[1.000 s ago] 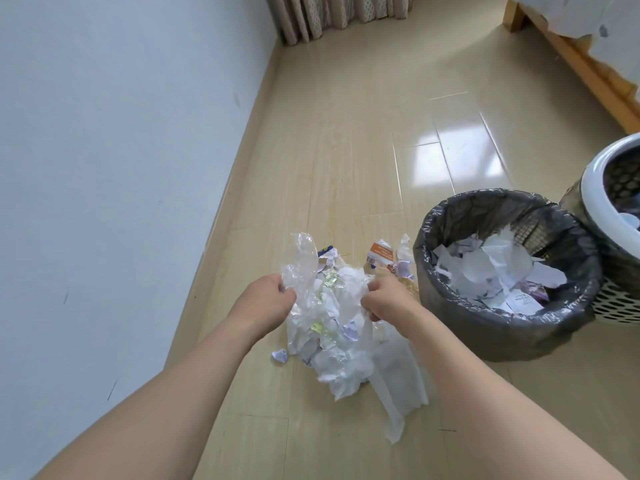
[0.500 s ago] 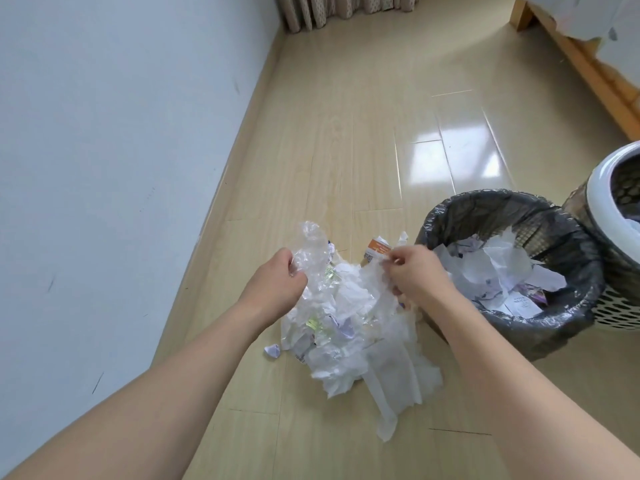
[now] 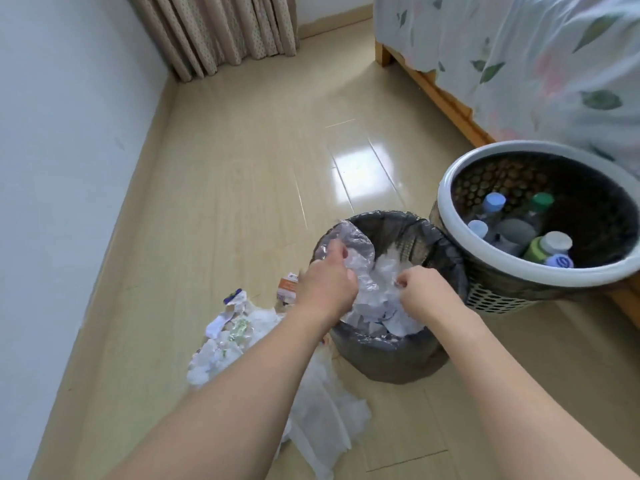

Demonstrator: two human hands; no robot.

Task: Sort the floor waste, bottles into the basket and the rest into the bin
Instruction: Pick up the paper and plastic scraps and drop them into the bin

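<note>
Both your left hand and right hand grip a crumpled plastic wrapper, fingers curled round it, over the bin. Push it well inside before letting go; loose scraps lie beside the bin on the floor.

Two bare forearms, no sleeves or jewellery

Hidden and cut off

Waste pile partly behind left forearm; basket rim clipped at 3 o'clock; bottles mostly buried, labels unreadable; bedspread blurred at 2 o'clock; both fingertips lost in crumpled plastic.
</note>
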